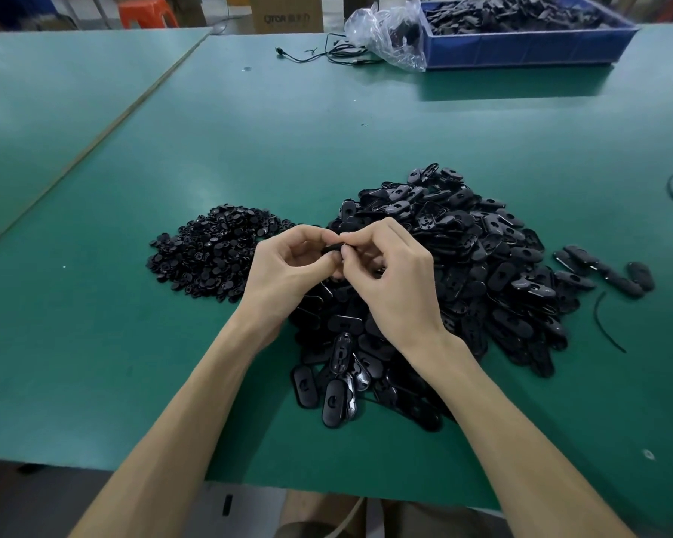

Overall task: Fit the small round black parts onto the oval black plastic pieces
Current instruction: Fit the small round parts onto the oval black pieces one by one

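Observation:
Above the near part of a big heap of oval black plastic pieces point(478, 266), my left hand point(288, 269) and my right hand point(389, 273) meet fingertip to fingertip. Between them they pinch one black oval piece point(332, 249), mostly hidden by the fingers. Whether a small round part sits on it I cannot tell. A flatter pile of small round black parts point(214, 254) lies on the green table point(249, 149), just left of my left hand.
A blue crate point(529, 48) full of black pieces stands at the far right, with a clear plastic bag point(389, 36) and a black cable point(327, 56) beside it. Several oval pieces point(607, 273) and a black strip point(605, 324) lie right of the heap. The table's front edge is close.

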`<move>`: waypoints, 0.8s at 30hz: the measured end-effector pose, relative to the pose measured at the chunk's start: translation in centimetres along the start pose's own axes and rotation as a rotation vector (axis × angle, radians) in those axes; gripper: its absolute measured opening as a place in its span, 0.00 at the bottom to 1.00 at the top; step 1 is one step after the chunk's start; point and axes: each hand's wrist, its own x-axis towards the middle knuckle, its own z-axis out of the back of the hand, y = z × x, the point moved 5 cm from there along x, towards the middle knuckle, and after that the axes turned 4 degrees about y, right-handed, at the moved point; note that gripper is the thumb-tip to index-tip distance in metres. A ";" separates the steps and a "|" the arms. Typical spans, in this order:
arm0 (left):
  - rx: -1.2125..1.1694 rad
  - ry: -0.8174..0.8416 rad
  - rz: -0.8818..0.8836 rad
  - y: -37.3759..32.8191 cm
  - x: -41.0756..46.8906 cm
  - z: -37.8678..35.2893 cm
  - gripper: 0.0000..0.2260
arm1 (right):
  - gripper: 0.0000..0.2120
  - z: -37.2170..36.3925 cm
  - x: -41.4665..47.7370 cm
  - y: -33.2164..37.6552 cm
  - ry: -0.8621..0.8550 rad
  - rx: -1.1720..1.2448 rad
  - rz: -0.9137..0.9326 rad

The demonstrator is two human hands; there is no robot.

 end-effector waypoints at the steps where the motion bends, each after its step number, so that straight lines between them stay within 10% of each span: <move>1: -0.019 0.010 0.000 0.0 0.0 0.1 0.07 | 0.02 0.1 0.0 0.0 -0.005 0.016 -0.007; 24: -0.088 0.049 -0.028 0.0 0.1 0.2 0.07 | 0.02 0.2 -0.1 -0.4 -0.018 0.126 -0.103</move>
